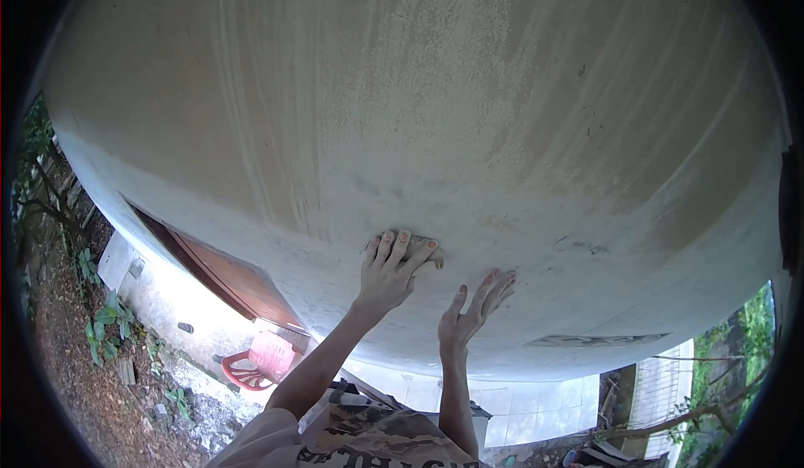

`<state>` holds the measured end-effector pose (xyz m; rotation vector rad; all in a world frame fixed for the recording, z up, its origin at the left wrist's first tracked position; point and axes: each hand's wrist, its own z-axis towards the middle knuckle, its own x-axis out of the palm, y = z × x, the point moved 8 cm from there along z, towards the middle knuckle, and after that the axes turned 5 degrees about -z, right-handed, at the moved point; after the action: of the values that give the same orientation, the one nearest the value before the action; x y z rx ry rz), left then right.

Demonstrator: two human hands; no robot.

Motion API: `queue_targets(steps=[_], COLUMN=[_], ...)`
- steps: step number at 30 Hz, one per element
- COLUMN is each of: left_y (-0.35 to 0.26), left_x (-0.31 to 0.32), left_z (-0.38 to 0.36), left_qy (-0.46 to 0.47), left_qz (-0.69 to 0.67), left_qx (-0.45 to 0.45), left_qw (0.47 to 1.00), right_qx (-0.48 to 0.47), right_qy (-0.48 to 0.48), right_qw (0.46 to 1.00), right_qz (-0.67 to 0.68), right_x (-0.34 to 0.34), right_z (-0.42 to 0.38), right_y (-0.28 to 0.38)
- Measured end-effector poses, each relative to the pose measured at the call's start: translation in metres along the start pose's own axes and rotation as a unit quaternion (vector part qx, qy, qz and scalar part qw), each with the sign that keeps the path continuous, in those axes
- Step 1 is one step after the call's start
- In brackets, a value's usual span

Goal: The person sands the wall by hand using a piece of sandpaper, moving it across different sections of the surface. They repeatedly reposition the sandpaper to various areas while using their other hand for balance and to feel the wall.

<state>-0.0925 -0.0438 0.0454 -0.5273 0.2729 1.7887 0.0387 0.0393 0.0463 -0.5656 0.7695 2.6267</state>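
A pale, dusty wall [419, 133] fills most of the view, streaked with whitish marks. My left hand [388, 274] presses flat against its lower middle, with a small folded piece of sandpaper [437, 258] under the fingers; only its edges show beside the thumb and fingertips. Whitish dust coats the fingers. To the right, my right hand [477, 309] holds nothing, its thumb apart from the other fingers and its fingertips at the wall surface.
At the lower left are a brown door frame [226, 271] and a red plastic chair [264, 359]. Leaf-strewn ground [75, 367] with plants lies farther left. A dark, rough slot [599, 340] marks the wall at the lower right. Pale tiles [544, 409] show below.
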Motion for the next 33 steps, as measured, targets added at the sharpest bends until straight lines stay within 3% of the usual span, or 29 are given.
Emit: queue_targets(steps=[3, 5, 8, 14, 17, 20, 24, 26, 27, 30, 33], left_y=[0.004, 0.009, 0.012, 0.039, 0.040, 0.028, 0.003, -0.002, -0.003, 0.010, 0.030], left_x=[-0.048, -0.080, -0.085, 0.017, 0.007, -0.025, -0.067, -0.060, -0.057, -0.029, 0.002], left_z=[0.070, 0.115, 0.119, -0.061, -0.049, 0.011, 0.104, 0.104, 0.100, 0.036, -0.039], left_qy=[-0.027, -0.037, -0.085, -0.015, 0.015, -0.034, -0.052, -0.088, -0.106, -0.088, -0.031], left_qz=[0.031, 0.007, 0.018, -0.029, -0.073, -0.103, -0.083, -0.019, 0.013, 0.005, -0.039], left_qx=[0.024, -0.007, -0.011, -0.075, -0.093, -0.116, -0.047, 0.006, 0.036, 0.005, -0.072], left_qw=[0.999, 0.999, 0.996, 0.997, 0.993, 0.987, 0.994, 0.996, 0.994, 0.996, 0.996], right_qx=[-0.020, -0.033, -0.044, -0.059, -0.073, -0.076, -0.062, -0.067, -0.068, -0.057, -0.047], right_qy=[-0.032, -0.068, -0.114, -0.185, -0.196, -0.212, -0.222, -0.226, -0.232, -0.235, -0.235], right_qw=[0.999, 0.997, 0.992, 0.980, 0.977, 0.973, 0.971, 0.969, 0.968, 0.968, 0.968], right_qz=[-0.040, -0.028, -0.026, -0.038, -0.035, -0.060, -0.070, -0.068, -0.067, -0.065, -0.074], right_x=[-0.001, -0.002, -0.002, 0.007, 0.008, 0.008, 0.010, 0.009, 0.009, 0.009, 0.011], right_z=[0.012, 0.024, 0.037, 0.038, 0.037, 0.038, 0.035, 0.035, 0.035, 0.035, 0.034], right_y=[0.009, 0.016, 0.022, 0.023, 0.024, 0.023, 0.021, 0.022, 0.024, 0.024, 0.019])
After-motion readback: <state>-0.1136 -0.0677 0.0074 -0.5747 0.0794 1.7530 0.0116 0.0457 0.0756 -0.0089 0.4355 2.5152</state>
